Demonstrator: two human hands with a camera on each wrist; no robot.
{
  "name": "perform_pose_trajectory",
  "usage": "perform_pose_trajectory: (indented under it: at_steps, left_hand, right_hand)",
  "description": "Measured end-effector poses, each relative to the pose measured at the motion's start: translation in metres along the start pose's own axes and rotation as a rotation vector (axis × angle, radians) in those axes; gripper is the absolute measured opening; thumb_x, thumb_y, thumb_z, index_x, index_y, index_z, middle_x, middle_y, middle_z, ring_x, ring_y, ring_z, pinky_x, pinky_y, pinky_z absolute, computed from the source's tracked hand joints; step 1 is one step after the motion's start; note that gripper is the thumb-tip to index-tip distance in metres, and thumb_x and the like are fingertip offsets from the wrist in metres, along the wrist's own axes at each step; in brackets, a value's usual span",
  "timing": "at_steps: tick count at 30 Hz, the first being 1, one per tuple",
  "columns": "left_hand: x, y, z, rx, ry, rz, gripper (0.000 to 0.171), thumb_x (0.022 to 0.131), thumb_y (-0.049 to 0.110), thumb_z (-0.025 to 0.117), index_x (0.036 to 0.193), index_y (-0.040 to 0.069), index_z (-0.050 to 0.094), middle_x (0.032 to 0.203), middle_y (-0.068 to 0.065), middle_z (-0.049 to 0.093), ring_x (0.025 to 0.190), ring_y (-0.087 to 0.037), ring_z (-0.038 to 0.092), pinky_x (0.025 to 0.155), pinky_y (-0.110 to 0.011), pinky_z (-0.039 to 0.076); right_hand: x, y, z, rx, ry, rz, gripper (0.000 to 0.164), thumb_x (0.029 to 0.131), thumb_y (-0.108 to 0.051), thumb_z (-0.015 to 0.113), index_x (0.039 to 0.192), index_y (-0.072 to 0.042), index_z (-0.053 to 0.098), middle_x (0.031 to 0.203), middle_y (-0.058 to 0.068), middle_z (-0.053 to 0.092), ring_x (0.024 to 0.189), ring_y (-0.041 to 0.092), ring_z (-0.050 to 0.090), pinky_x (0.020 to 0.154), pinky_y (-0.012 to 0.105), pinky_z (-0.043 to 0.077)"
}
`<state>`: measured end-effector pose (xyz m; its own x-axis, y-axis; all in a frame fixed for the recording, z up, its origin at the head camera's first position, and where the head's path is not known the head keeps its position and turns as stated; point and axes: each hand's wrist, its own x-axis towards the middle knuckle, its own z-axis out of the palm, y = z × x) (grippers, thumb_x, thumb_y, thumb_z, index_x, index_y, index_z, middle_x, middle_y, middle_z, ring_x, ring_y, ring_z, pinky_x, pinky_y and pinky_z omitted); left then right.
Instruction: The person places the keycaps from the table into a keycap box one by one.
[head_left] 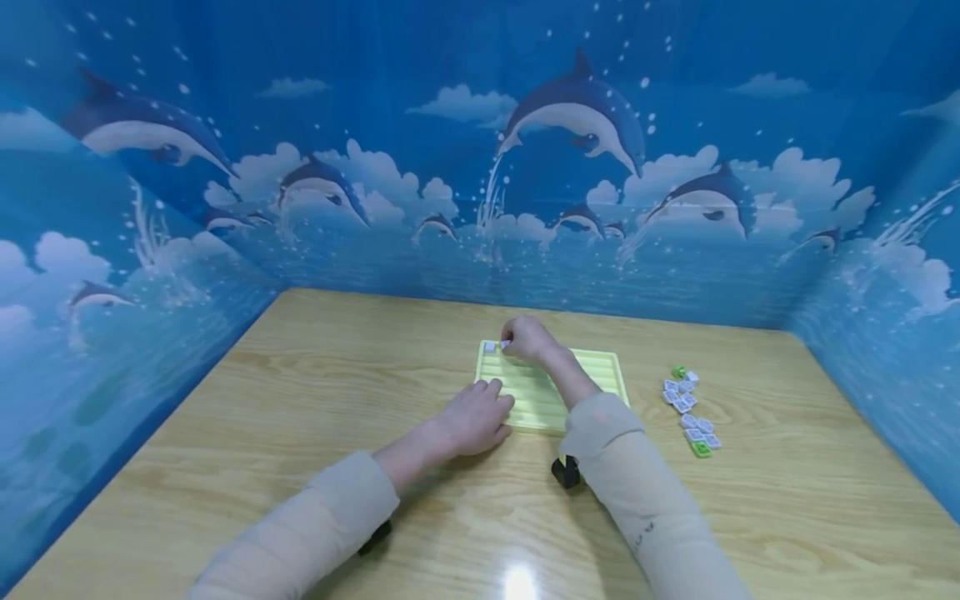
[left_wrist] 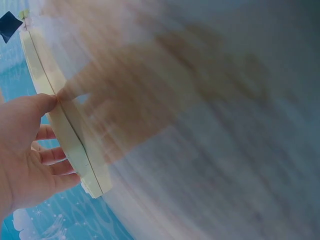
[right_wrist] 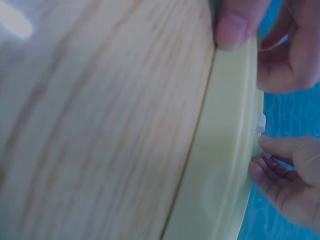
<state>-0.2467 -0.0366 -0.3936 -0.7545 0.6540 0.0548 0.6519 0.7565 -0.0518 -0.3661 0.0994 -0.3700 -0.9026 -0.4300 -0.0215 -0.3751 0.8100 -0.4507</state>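
Note:
A pale yellow-green tray [head_left: 525,408] with ridged rows lies on the table. My left hand [head_left: 476,414] grips its near-left part; in the left wrist view the thumb presses the tray's side wall [left_wrist: 70,130] while the fingers reach over the rim. At the far-left corner my right hand [head_left: 528,340] pinches a small whitish tile [head_left: 505,344] over the top row, mostly hidden by the fingers. Just left of it, another white tile [head_left: 490,347] sits in the corner of that row. The right wrist view shows a white tile [right_wrist: 262,122] standing above the rim between both hands.
Right of the tray, several small white and purple tiles [head_left: 680,397] lie in a loose group, with a green tile [head_left: 678,372] at the far end and another green tile [head_left: 701,449] at the near end. Blue dolphin-print walls [head_left: 465,275] border the wooden table [head_left: 360,358].

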Motion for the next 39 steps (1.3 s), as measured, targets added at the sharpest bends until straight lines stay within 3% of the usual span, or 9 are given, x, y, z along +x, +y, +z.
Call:
perform_pose_trajectory:
  at_steps: [9,16,22,30,39]
  left_hand:
    - [0.0010,0.0014,-0.0013,-0.002,0.000,0.009,0.025,0.089,0.034,0.058,0.093,0.010,0.055,0.090,-0.005,0.047,0.082,-0.019,0.048,0.073,-0.030,0.044]
    - [0.0001,0.0024,-0.0027,0.002,-0.011,0.003,0.027,0.090,0.035,0.058,0.098,0.010,0.056,0.095,-0.006,0.049,0.084,-0.019,0.049,0.075,-0.030,0.045]
    - [0.0007,0.0024,-0.0004,0.009,-0.021,-0.005,0.027,0.090,0.036,0.057,0.099,0.010,0.056,0.095,-0.006,0.049,0.085,-0.019,0.049,0.076,-0.030,0.045]
    - [-0.0004,0.0017,-0.0009,0.007,-0.018,-0.008,0.025,0.089,0.036,0.058,0.094,0.012,0.055,0.094,-0.005,0.048,0.083,-0.019,0.048,0.074,-0.030,0.044]
    - [-0.0013,0.0005,-0.0012,0.021,-0.020,-0.002,0.026,0.090,0.036,0.058,0.097,0.011,0.056,0.095,-0.006,0.048,0.084,-0.019,0.048,0.074,-0.030,0.045]
  right_hand:
    - [0.0008,-0.0013,-0.0003,-0.095,-0.027,0.001,0.017,0.080,-0.001,0.061,0.097,0.000,0.064,0.093,0.010,0.062,0.088,0.024,0.056,0.077,0.034,0.049]
    - [0.0019,-0.0021,0.0002,-0.137,-0.023,-0.001,0.008,0.079,-0.003,0.064,0.087,-0.003,0.062,0.084,0.007,0.059,0.077,0.021,0.054,0.068,0.031,0.047]
    - [0.0018,-0.0015,0.0017,-0.148,-0.030,-0.024,0.014,0.081,-0.006,0.065,0.094,-0.003,0.064,0.089,0.008,0.062,0.082,0.022,0.056,0.071,0.033,0.049]
    - [0.0023,-0.0021,0.0027,-0.148,-0.011,-0.028,0.007,0.080,-0.004,0.064,0.085,-0.003,0.061,0.081,0.006,0.058,0.074,0.021,0.052,0.064,0.030,0.046]
    - [0.0041,-0.0002,0.0038,-0.170,-0.007,-0.059,0.008,0.077,-0.005,0.068,0.083,-0.003,0.062,0.081,0.006,0.058,0.078,0.021,0.052,0.067,0.031,0.046]
